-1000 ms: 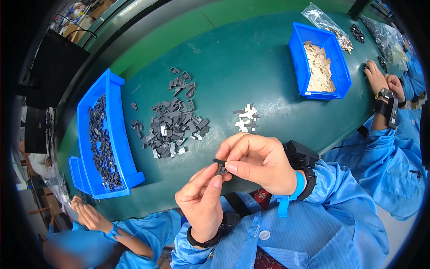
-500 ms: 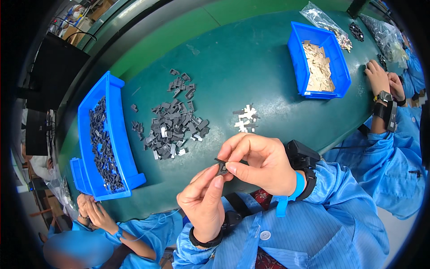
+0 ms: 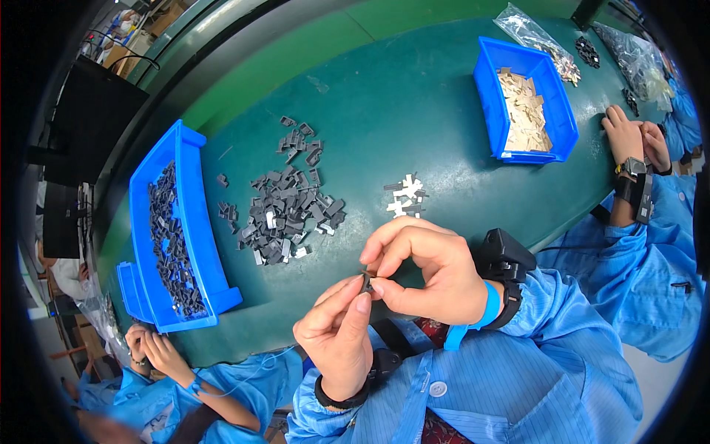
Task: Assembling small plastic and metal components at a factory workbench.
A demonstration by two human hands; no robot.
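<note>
My left hand [image 3: 339, 333] and my right hand [image 3: 421, 270] meet in front of my chest, above the near edge of the green table [image 3: 414, 111]. Both pinch one small dark plastic part [image 3: 367, 280] between thumb and fingertips. A heap of dark grey parts [image 3: 288, 203] lies on the table beyond my hands. A small cluster of white and dark pieces [image 3: 405, 195] lies just past my right hand.
A long blue bin [image 3: 196, 229] of dark parts stands at the left, a smaller blue bin [image 3: 489, 96] of beige parts at the far right. Clear bags [image 3: 536, 37] lie behind it. Other people's hands work at the right [image 3: 629, 137] and lower left [image 3: 151, 348].
My hands stay together on the small part with only slight finger shifts. The person at the lower left has moved their hands a little.
</note>
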